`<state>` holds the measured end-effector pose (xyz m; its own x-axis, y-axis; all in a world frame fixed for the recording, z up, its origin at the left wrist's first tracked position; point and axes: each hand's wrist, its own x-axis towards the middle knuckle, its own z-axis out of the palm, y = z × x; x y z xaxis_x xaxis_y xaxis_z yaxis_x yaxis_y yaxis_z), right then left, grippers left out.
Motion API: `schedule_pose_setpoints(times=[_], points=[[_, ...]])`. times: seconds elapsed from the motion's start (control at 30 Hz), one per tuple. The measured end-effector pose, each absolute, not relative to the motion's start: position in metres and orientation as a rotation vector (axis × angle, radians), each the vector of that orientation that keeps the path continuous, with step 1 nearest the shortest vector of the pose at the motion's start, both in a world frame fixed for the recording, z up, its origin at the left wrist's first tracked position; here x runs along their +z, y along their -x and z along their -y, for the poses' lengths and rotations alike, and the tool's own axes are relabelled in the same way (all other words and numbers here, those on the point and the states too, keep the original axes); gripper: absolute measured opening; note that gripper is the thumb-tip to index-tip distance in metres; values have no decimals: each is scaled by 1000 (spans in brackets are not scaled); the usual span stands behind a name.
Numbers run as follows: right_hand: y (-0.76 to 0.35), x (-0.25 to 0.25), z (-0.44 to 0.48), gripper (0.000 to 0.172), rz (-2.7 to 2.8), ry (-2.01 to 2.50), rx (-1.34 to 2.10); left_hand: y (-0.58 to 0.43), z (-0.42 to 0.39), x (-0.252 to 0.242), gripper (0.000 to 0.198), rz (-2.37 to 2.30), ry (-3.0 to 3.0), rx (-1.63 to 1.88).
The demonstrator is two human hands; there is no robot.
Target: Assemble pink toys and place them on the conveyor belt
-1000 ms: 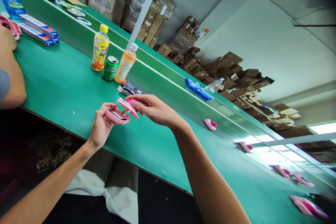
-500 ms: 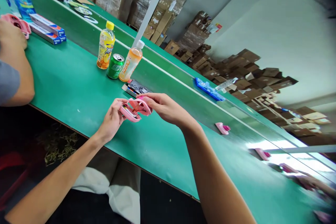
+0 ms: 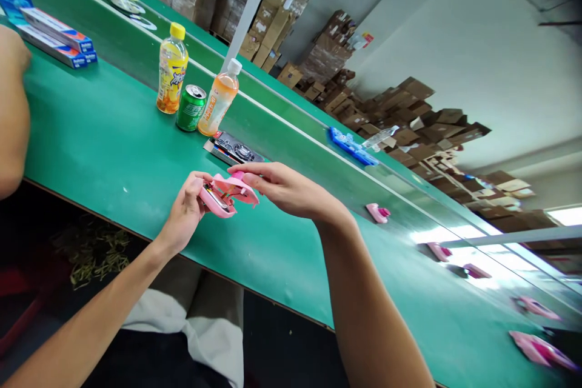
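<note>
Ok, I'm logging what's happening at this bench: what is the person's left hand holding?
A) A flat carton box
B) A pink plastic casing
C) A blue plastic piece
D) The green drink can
B: the left hand cradles the pink plastic casing, open with dark parts showing inside, while the right hand touches its upper pink part.

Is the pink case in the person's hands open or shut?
Open: the pink case is apart in two pieces. The left hand holds the piece with dark insides showing; the right hand pinches the other.
</note>
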<state>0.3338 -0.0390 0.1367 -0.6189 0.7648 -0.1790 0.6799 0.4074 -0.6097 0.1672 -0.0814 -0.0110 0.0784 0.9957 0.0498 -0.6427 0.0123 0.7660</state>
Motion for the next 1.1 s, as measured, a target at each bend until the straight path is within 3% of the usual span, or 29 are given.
schedule_pose_setpoints(times=[0.3,0.5,0.77,0.9,1.0,1.1], points=[[-339,118,36,36,2424,1277,945,-170,83,-14,37,-686,-642,1410],[-340,118,36,36,2485,1170,950,-173,75,-7,58,-627,-765,1262],[-336,122,28,36,2474,1087,826,-189,58,-11,64,-742,-842,1483],[-326,100,47,23,2177,1303,332,-195,54,-10,61,-729,-774,1555],[-314,76,75,42,1990,1389,-90,-198,54,-9,56,-708,-680,1613],[-303,59,94,47,1940,1509,-137,-200,54,-10,57,-703,-686,1624]])
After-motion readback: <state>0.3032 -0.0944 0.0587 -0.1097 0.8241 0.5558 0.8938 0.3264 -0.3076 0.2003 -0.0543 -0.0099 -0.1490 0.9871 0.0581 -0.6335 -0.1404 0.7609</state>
